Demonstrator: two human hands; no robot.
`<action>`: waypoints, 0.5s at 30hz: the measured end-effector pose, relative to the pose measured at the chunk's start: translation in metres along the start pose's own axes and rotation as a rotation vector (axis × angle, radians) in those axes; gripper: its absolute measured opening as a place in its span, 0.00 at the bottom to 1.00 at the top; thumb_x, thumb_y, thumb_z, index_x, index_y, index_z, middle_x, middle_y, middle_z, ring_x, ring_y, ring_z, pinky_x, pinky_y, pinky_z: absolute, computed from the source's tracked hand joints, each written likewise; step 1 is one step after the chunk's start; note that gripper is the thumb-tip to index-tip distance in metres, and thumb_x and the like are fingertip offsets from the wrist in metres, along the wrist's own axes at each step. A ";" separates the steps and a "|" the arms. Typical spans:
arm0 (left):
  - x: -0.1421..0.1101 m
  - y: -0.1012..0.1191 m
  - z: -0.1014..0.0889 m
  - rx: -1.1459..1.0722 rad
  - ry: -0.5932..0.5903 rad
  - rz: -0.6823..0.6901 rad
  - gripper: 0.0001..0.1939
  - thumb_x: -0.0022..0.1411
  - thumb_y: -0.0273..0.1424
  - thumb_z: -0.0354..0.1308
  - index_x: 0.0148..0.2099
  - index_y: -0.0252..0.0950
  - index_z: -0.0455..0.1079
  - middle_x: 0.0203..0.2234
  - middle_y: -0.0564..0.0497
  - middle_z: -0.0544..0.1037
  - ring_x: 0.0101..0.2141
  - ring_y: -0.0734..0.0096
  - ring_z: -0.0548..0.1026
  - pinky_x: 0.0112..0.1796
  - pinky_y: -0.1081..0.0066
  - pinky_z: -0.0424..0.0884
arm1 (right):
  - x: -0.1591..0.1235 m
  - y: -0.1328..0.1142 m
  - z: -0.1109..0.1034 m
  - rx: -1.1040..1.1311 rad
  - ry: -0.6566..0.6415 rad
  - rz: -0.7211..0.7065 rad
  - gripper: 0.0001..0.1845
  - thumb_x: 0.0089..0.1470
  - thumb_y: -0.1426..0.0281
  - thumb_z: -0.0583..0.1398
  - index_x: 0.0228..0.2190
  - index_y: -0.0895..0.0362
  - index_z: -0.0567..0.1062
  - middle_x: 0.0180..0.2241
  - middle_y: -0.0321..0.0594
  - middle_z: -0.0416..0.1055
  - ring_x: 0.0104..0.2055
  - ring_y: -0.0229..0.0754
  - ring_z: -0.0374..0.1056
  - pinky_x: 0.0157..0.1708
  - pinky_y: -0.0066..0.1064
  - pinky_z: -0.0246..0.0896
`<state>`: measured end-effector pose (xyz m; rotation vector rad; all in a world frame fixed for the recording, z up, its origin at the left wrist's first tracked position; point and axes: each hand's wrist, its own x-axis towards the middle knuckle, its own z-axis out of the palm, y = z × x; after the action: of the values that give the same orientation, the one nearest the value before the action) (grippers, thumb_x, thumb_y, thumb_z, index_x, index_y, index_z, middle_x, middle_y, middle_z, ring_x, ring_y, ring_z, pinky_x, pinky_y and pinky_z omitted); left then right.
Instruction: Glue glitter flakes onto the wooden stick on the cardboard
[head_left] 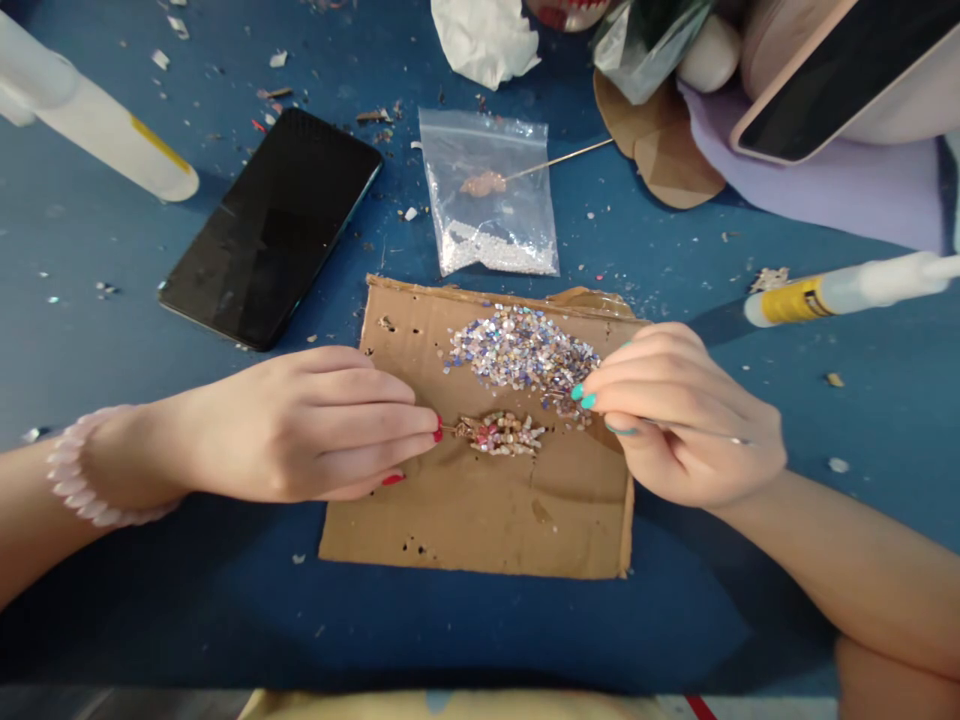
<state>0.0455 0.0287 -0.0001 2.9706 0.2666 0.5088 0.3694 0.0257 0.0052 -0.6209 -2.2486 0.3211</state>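
My left hand (322, 425), a pale bead bracelet (79, 475) on its wrist, pinches the thin stem of a beaded piece (499, 434) set with pink, gold and white beads. That piece lies low over a cardboard sheet (465, 520). Between the closed fingers of my right hand (675, 415) is a slim metal tool (705, 433), its rear end sticking out across the palm. The fingertips hide its front end, so its exact kind is unclear. Those fingertips are at the right edge of a pile of small multicoloured beads (517, 345) on the cardboard.
Behind the cardboard lies a zip bag (491, 240) of white beads, a thin stick across it. A black phone (274, 225) and a white glue bottle (105, 120) are left; another glue bottle (825, 290) is right. Crumpled tissue (487, 40) and a second phone (832, 80) are farther back.
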 end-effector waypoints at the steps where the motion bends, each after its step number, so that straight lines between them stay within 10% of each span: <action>1: 0.000 0.000 0.000 0.000 0.001 0.001 0.15 0.75 0.34 0.46 0.55 0.36 0.70 0.48 0.58 0.79 0.47 0.73 0.75 0.45 0.66 0.70 | 0.000 0.000 0.001 -0.002 0.011 -0.001 0.03 0.59 0.74 0.59 0.33 0.55 0.72 0.27 0.38 0.77 0.29 0.40 0.74 0.32 0.36 0.68; 15: 0.000 0.000 0.001 -0.006 -0.007 -0.001 0.16 0.75 0.34 0.45 0.55 0.36 0.70 0.49 0.58 0.79 0.47 0.72 0.75 0.45 0.65 0.70 | -0.001 -0.001 0.001 -0.027 0.011 0.043 0.03 0.60 0.73 0.60 0.34 0.54 0.73 0.28 0.38 0.78 0.30 0.41 0.75 0.34 0.37 0.68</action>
<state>0.0459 0.0287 -0.0011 2.9656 0.2659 0.4975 0.3688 0.0248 0.0045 -0.6840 -2.2344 0.3084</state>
